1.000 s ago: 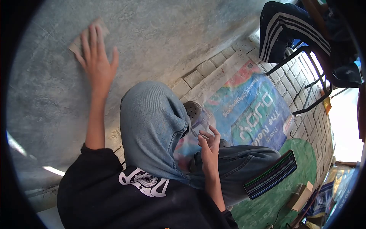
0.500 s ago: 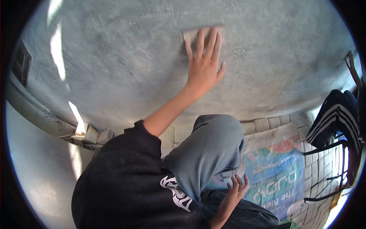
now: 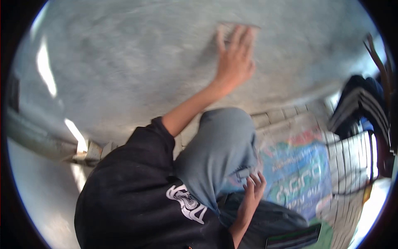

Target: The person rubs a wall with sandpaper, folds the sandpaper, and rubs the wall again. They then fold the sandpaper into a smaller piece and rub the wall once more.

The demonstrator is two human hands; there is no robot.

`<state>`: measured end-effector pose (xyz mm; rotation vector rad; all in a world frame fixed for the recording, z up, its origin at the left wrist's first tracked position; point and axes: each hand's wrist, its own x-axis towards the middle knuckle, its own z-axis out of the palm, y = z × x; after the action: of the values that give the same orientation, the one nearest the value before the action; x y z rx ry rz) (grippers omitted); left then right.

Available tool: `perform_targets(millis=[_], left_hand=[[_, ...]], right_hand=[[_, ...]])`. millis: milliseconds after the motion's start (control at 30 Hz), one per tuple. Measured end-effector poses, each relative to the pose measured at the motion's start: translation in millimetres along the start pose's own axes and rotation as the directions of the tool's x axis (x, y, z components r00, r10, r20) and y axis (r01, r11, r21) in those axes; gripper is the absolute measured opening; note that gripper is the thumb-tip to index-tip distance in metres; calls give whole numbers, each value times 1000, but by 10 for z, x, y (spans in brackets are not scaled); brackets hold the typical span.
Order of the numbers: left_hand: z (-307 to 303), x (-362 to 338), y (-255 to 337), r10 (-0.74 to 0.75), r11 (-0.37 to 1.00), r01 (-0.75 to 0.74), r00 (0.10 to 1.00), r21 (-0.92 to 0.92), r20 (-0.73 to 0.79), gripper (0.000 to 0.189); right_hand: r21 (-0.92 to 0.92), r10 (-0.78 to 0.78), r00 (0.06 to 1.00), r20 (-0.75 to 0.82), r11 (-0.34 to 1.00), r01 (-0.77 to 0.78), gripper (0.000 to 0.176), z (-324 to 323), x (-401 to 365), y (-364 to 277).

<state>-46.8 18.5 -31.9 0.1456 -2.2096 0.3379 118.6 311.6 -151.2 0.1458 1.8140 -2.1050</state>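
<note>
Against a grey, smooth plastered surface [image 3: 137, 62], my left hand [image 3: 235, 62] lies with fingers stretched out. Beneath its fingertips is a thin rectangular pinkish-grey sheet that looks like sandpaper [image 3: 226, 27], pressed flat on the surface. Most of the sheet is covered by the fingers, and the hand is smeared by motion. Down by my bent, jeans-clad knee [image 3: 228, 133], my right hand [image 3: 253, 189] is held with loosely bent fingers apart and nothing in them.
A printed blue banner [image 3: 290, 166] covers part of the brick-paved floor on the right. Beyond it are a dark garment with pale stripes [image 3: 358, 101] and thin dark bars. Small blocks [image 3: 89, 151] stand at the left. A dark rectangular object [image 3: 293, 237] is at the bottom.
My left hand has slid to the right across the grey surface with the sheet under it. The view has shifted slightly; my right hand stays by the knee.
</note>
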Motion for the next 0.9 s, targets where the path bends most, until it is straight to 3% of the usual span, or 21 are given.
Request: perform_targets(millis=[300,367,467,700,900], left_hand=[[-99,-404,-125,71,997,-76,977,20,201,73],[-154,-482,-162,-8,996,-16,962,85,274,72],[-137,-444,-178,-13,996,-13,954,85,301,71],[-91,-228,-49,57,994,-80,963,79,264,68],[-75,-318,-237,115,986,-135,975,96,191,47]], right_hand=[[-5,10,998,-59,1000,-10,48,11,21,-6],[-12,-14,1000,-8,1000,13,49,20,18,4],[-44,-35,999,13,998,36,50,22,19,40],[-53,-45,999,3,998,46,50,22,21,27],[-81,-51,999,-1,995,51,42,29,21,29]])
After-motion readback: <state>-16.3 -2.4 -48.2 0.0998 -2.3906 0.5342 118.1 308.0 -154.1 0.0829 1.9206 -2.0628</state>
